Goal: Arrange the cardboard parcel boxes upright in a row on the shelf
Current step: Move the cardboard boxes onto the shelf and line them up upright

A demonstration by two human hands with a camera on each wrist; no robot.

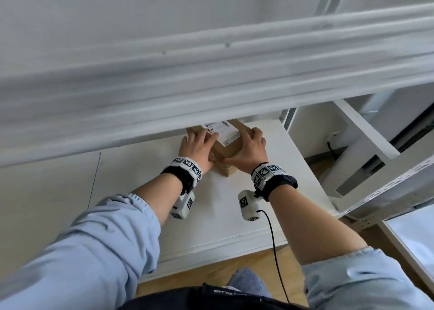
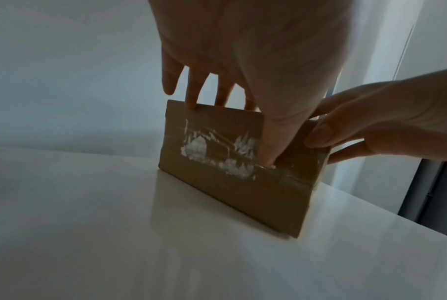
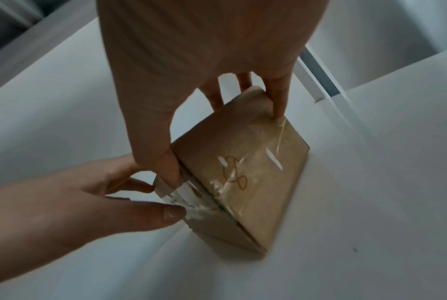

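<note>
On the white shelf [image 1: 234, 206] I see one cardboard parcel box [image 1: 226, 148] standing on edge, gripped from both sides: my left hand [image 1: 196, 148] and right hand [image 1: 250, 148] each curl around it. Its white shipping label [image 1: 222, 131] carries a barcode and print too blurred to read; a red scribble [image 3: 236, 174] marks the taped side.

Box [image 1: 226, 145] under my hands: brown cardboard, white label [image 1: 222, 131] with black print, clear glossy tape, red-brown scribble [image 3: 236, 174] on one face. Shelf board [image 1: 234, 206] white. My sleeves [image 1: 94, 251] pale blue. Wrist bands [image 1: 270, 175] black, white tags with black square patterns. Floor [image 1: 211, 272] light wood.
</note>
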